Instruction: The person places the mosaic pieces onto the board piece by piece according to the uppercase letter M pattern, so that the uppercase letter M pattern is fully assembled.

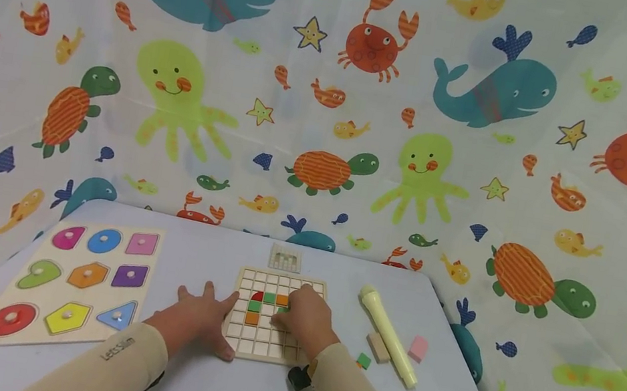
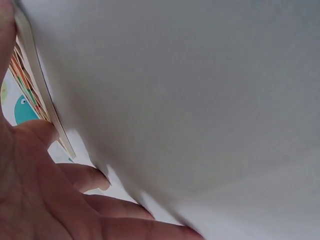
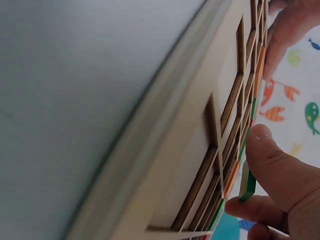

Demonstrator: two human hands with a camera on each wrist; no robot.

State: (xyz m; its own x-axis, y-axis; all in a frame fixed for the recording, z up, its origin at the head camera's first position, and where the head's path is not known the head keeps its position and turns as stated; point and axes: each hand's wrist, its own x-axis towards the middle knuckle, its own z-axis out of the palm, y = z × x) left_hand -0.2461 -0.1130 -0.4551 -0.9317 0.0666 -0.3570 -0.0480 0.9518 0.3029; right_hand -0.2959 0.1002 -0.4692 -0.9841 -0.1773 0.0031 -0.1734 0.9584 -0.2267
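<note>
A wooden grid board [image 1: 263, 335] lies on the white table with red, green and orange tiles in some of its cells. My left hand [image 1: 195, 316] is spread at the board's left edge, with the thumb at the near corner. In the left wrist view, fingers of the left hand [image 2: 45, 190] rest on the table and touch the board's side. Over the right part of the grid, my right hand [image 1: 307, 319] pinches a small green tile [image 3: 248, 181] between thumb and finger. That hand hides several cells behind it.
A shape puzzle board [image 1: 56, 292] with knobbed pieces lies at the left. To the right are a pale yellow toy microphone [image 1: 390, 335], a wooden block [image 1: 378, 348], a pink block [image 1: 418, 348] and a small green tile [image 1: 364, 360]. A small wooden frame [image 1: 286, 259] sits behind the grid.
</note>
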